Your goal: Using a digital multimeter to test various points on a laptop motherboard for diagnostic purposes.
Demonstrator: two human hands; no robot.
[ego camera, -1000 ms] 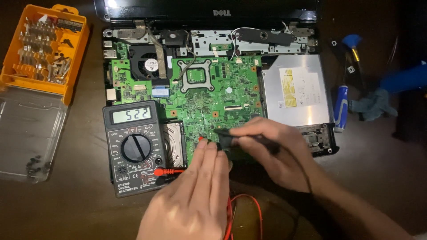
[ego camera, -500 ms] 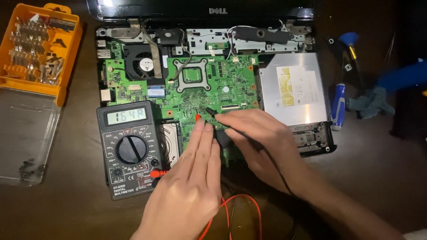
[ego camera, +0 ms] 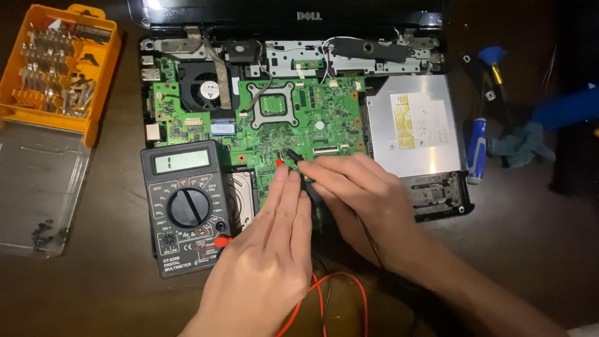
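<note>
overhead, we see both hands low over the green motherboard (ego camera: pixel 262 125) of an opened laptop (ego camera: pixel 293 37) on the dark table (ego camera: pixel 530 249). our left hand (ego camera: pixel 268 262) pinches the red probe (ego camera: pixel 280 163), its tip touching the board. our right hand (ego camera: pixel 362 200) is closed around the black probe (ego camera: pixel 292 154), tip set just beside the red one. red lead (ego camera: pixel 312 299) loops near the wrists. black multimeter (ego camera: pixel 187 206) lies just left of the hands, overlapping the laptop's lower left corner. silver optical drive (ego camera: pixel 412 125) sits right of the board. orange bit case (ego camera: pixel 56 68) with its clear lid (ego camera: pixel 37 187) far left; blue-handled screwdriver (ego camera: pixel 477 150) far right.
</note>
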